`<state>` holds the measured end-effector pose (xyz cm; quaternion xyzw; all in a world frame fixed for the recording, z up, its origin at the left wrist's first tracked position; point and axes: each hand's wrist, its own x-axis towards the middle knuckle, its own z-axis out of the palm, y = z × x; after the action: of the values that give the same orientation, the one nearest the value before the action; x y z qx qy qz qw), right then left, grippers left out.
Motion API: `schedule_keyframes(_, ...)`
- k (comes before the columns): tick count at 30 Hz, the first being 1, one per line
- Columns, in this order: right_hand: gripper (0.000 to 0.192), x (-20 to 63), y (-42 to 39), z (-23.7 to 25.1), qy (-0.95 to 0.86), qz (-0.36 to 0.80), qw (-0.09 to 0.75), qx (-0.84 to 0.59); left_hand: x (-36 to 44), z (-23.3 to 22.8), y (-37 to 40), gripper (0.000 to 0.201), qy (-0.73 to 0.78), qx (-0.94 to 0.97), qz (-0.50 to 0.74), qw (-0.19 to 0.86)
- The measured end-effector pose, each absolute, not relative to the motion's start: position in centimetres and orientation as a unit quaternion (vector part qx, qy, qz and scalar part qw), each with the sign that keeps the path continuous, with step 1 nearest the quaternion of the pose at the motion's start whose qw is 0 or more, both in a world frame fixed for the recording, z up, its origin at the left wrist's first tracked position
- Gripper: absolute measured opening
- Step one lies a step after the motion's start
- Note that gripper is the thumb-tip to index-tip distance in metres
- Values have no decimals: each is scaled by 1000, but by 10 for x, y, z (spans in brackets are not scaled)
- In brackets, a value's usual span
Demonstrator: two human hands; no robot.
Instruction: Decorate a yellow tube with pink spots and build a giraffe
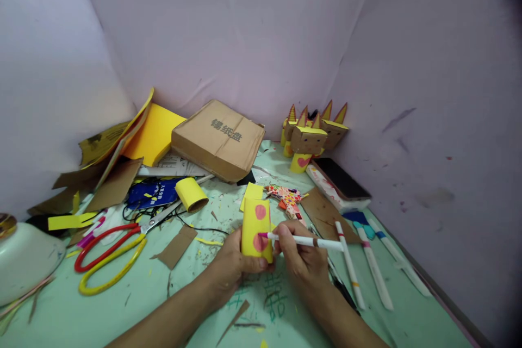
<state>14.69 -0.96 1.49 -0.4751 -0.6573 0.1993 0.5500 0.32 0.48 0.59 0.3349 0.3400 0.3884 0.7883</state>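
My left hand (232,266) grips a yellow paper-covered tube (256,228) from below, holding it upright over the green table (122,310). The tube bears two pink-red round spots. My right hand (299,253) holds a white marker (310,241) with a pink tip pressed against the lower spot. Both forearms come in from the bottom edge.
Red and yellow scissors (110,255) lie at left beside a white bowl (24,261). A brown cardboard box (218,138), yellow sheets (153,133) and a yellow roll (191,194) sit behind. Cardboard figures (310,138) stand at the back right near a phone (340,178). Several markers (373,266) lie at right.
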Motion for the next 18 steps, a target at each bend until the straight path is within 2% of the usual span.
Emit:
schedule_keyframes(13,31,145,-10,11,-672,225,530,-466,3,6,5,55,343,327,390,789)
schedule_keyframes(18,34,151,-10,13,-648,204,539,-498,1,4,5,60,340,322,394,791)
